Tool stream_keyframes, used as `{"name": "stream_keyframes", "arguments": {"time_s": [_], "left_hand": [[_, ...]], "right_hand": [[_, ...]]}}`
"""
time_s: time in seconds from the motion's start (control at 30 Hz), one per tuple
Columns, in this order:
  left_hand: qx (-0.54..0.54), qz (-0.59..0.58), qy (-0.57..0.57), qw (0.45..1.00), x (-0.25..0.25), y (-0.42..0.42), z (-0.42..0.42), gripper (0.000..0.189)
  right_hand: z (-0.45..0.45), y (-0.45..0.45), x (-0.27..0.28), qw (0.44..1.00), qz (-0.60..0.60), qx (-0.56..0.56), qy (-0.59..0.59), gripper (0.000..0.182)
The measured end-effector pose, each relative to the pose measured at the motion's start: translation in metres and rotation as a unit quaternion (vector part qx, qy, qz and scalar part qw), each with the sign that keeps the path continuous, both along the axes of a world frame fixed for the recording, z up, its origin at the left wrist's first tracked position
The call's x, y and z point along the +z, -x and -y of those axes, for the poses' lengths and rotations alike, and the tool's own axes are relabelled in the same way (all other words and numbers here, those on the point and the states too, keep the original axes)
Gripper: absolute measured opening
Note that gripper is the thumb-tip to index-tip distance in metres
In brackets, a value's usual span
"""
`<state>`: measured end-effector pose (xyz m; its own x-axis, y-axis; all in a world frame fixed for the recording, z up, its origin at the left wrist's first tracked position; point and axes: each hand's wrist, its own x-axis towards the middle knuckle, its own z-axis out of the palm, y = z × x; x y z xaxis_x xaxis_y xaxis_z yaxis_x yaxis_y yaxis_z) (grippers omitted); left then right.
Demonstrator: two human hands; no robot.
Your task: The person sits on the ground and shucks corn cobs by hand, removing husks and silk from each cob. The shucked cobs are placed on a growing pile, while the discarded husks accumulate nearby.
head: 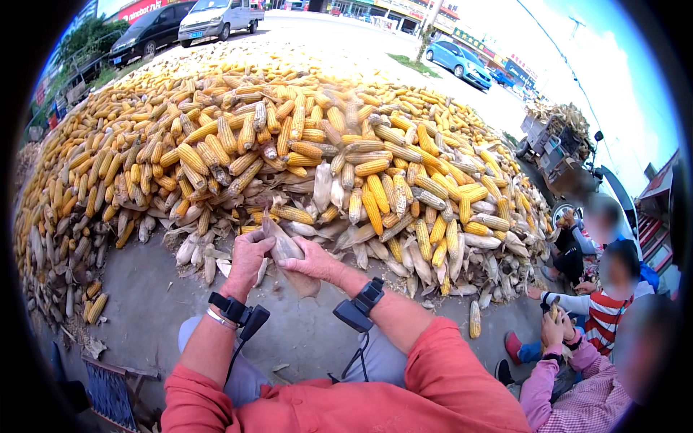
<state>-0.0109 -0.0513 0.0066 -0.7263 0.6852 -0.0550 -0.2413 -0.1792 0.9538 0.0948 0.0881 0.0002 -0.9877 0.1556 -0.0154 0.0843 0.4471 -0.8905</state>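
Note:
Between my two hands is an ear of corn in its dry husk (283, 244), its pointed tip turned up and away from me. My left hand (250, 255) grips it near the tip with thumb and fingers. On its lower right side my right hand (309, 260) has hold of it, thumb laid across the husk. A loose husk flap hangs below. The kernels inside are hidden. Just beyond my hands rises a large pile of corn ears (303, 146), mostly bare and yellow, with unhusked pale ears (319, 187) along its near foot.
Several people sit to the right; one co-worker's hands (553, 327) hold an ear. A lone ear (475, 319) lies on the concrete ground (157, 303). A folding stool (111, 389) stands at lower left. A loaded cart (557, 140) and parked vehicles (216, 21) are farther off.

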Motion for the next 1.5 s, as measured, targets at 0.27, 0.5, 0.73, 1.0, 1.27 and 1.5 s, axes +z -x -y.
{"name": "stream_keyframes", "arguments": {"time_s": [0.27, 0.5, 0.73, 1.0, 1.27, 1.5], "left_hand": [[0.036, -0.023, 0.041, 0.998, -0.012, 0.015, 0.006, 0.008], [0.011, 0.167, -0.099, 0.981, 0.006, -0.003, -0.005, 0.015], [-0.007, -0.008, -0.012, 1.000, -0.034, -0.013, -0.016, 0.014], [0.049, 0.092, -0.069, 0.992, -0.023, -0.009, -0.006, 0.016], [0.068, 0.026, -0.014, 0.997, -0.031, -0.010, -0.009, 0.008], [-0.002, -0.055, -0.002, 0.998, -0.020, -0.015, 0.007, 0.008]], "right_hand": [[0.018, 0.000, 0.022, 0.995, 0.022, -0.011, -0.095, 0.059], [0.018, -0.003, 0.010, 0.988, -0.075, -0.095, -0.093, 0.053], [-0.012, 0.031, -0.037, 0.953, -0.139, -0.205, 0.176, 0.020], [-0.009, 0.019, -0.013, 0.904, -0.088, -0.173, 0.381, 0.035], [0.013, 0.025, -0.019, 0.960, -0.125, -0.155, 0.197, 0.029], [-0.085, 0.026, -0.040, 0.779, -0.137, -0.390, 0.471, 0.024]]}}
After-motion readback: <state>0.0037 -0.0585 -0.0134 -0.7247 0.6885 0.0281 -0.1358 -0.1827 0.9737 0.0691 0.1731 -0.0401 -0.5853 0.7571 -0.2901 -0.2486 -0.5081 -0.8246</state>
